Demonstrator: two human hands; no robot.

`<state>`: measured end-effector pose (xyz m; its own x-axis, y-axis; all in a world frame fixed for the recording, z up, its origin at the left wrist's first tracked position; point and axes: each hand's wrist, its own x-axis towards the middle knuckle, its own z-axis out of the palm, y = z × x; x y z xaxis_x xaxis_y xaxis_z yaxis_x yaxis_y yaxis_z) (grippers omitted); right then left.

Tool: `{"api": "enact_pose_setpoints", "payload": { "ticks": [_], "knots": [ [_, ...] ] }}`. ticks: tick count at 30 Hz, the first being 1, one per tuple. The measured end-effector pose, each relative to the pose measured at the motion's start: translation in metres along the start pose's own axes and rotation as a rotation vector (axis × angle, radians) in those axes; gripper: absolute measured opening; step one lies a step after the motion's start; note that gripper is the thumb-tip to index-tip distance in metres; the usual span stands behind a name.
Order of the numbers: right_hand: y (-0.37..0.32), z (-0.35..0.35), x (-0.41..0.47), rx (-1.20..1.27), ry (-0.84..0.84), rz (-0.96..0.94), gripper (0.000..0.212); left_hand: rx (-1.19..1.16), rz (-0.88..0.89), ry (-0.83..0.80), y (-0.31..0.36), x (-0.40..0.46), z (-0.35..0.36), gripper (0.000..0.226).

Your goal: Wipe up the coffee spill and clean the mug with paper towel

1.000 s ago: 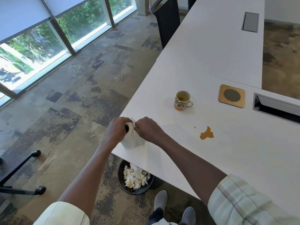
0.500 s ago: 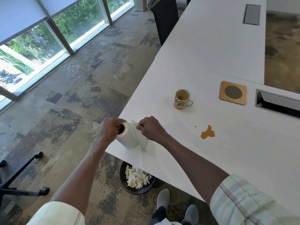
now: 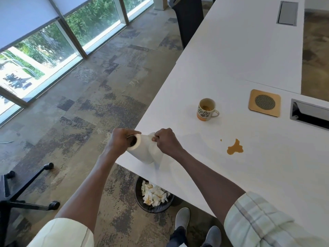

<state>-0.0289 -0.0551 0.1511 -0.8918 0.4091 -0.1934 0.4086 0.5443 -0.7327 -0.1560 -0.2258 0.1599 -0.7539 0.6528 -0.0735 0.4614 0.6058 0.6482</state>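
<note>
Long white rectangular table [image 3: 249,56], near corner jutting over patchy grey-brown carpet. Under that corner, round black waste bin [image 3: 140,202] filled with crumpled white paper. On the tabletop, square wooden coaster with a dark mesh disc [image 3: 264,102], well apart from the hands. Tilted over the table's edge, white paper towel roll [image 3: 144,150], open cardboard core facing left. Left hand [image 3: 121,141] clenched around the core end of the roll, thumb across the top rim. Right hand [image 3: 166,141] closed in a pinch on the loose white sheet [image 3: 156,154] hanging off the roll, fingertips tight together. Upright beyond the hands, small cream mug with black lettering and an orange base [image 3: 206,109], handle pointing right, brown residue inside. To the right of the hands, near but apart from the mug, amber coffee puddle [image 3: 235,148] with a tiny droplet just beside it.
</note>
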Motion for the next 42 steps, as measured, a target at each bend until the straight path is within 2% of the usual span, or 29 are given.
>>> {"api": "enact_pose_setpoints", "payload": {
  "ticks": [12, 19, 23, 28, 32, 35, 37, 42],
  "knots": [
    [-0.007, 0.01, 0.002, 0.036, 0.029, 0.064, 0.049, 0.007, 0.002, 0.035, -0.009, 0.001, -0.002, 0.034],
    [-0.007, 0.013, -0.001, 0.055, 0.054, 0.079, 0.026, 0.018, -0.002, 0.056, -0.012, -0.001, -0.002, 0.038],
    [-0.002, 0.015, 0.0, 0.027, 0.084, 0.088, 0.027, 0.0, -0.019, 0.053, -0.01, -0.001, -0.002, 0.038],
    [0.024, 0.009, -0.004, -0.029, 0.092, 0.128, 0.022, -0.034, -0.05, 0.124, -0.02, -0.011, -0.011, 0.034],
    [0.041, 0.012, -0.01, -0.006, 0.095, 0.181, 0.027, -0.027, -0.009, 0.149, -0.019, -0.014, -0.013, 0.032],
    [0.058, 0.014, -0.019, 0.017, 0.125, 0.223, 0.051, -0.049, -0.031, 0.177, -0.016, -0.014, -0.016, 0.033],
    [0.07, 0.013, -0.027, 0.01, 0.146, 0.259, 0.057, -0.056, -0.061, 0.203, -0.015, -0.014, -0.019, 0.036],
    [0.101, 0.004, -0.043, -0.058, 0.214, 0.349, 0.052, -0.025, -0.155, 0.239, -0.019, -0.013, -0.028, 0.032]
  ]
}}
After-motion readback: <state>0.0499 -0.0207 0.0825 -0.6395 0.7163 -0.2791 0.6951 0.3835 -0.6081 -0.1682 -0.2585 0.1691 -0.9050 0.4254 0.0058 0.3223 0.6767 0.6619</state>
